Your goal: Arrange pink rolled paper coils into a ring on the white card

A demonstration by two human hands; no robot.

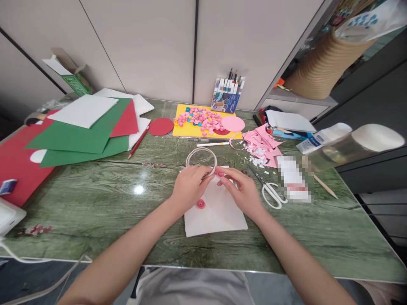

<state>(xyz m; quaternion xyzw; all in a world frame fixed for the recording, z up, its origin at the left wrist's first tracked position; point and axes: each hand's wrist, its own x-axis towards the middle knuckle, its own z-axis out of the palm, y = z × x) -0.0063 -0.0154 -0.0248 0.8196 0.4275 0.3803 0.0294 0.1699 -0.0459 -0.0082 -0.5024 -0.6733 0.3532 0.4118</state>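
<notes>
Fingers [234, 174]; pink piece [220, 174] between tips.

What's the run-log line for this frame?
left hand: holds ring | right hand: pinches pink piece | paper: below hands, pink disc on it | scissors: at right

The table [136, 220] has a glossy green, streaked top. Lying directly on it are a large red sheet [19, 144] at left, white paper [219, 218] near the front edge, and a yellow sheet [178, 129] with an adjacent red disc [161, 126] at rear. Right side: white-handled scissors [271, 195] and a pointed wooden stick [326, 186].
</notes>
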